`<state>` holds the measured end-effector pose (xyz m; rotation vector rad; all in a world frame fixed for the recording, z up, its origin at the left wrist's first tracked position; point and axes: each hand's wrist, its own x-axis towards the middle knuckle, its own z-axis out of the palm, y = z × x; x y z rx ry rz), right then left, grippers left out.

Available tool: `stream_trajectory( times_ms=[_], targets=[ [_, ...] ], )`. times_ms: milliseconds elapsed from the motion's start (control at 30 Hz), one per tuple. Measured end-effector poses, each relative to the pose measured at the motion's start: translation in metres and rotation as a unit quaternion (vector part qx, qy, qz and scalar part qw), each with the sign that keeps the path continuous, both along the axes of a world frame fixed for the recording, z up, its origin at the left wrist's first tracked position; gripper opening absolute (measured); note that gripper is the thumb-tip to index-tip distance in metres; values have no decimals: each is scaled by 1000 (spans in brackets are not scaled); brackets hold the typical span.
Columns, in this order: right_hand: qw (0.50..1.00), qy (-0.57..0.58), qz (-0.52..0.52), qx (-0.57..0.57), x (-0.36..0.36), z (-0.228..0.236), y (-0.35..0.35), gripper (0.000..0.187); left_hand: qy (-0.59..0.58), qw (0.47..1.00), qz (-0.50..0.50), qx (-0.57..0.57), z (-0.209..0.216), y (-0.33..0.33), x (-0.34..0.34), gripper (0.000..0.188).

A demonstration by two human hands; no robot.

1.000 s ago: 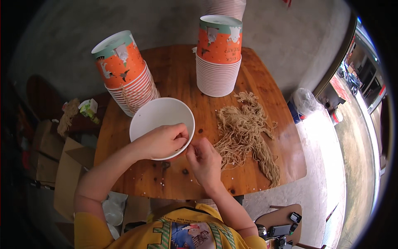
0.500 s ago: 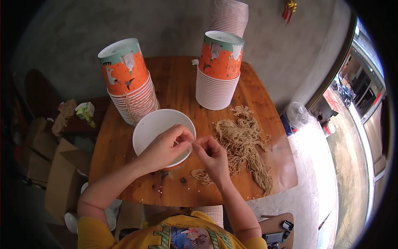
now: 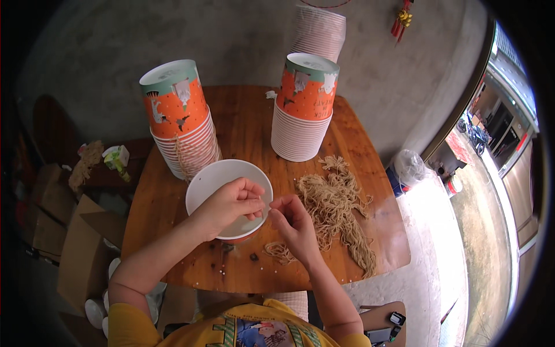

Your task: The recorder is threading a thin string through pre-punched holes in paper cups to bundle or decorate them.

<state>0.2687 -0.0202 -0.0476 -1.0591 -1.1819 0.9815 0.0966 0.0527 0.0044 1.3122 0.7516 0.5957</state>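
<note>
A white-lined paper bucket with an orange outside stands, mouth up, near the front of the wooden table. Over its opening is my left hand, fingers curled and thumb against them. My right hand is at the bucket's right rim, thumb and forefinger pinched, its fingertips a small distance from the left hand's. Whatever they hold is too small to make out. Close to the right hand lies a tangled heap of tan cords.
Two upside-down stacks of orange and green paper buckets stand behind: a left stack with cords hanging down it, and a right stack. A wrapped stack is farther back. An open cardboard box sits at the left, a blue bin at the right.
My fingertips, close together before, are now slightly apart, with the left fingers a little more raised and spread. The whole view has shifted slightly; the buckets and cords look unmoved.
</note>
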Motion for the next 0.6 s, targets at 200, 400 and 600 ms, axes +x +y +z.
stream_trajectory(
  times_ms=[200,400,600],
  targets=[
    [997,-51,39,-30,7,27,1,13,13,994,11,109,-4,-4,4,39],
    [992,60,103,-32,8,24,10,11,3,996,-11,92,-1,0,6,45],
    [996,27,79,-31,6,22,11,11,23,998,-29,51,-3,2,8,36]
  ],
)
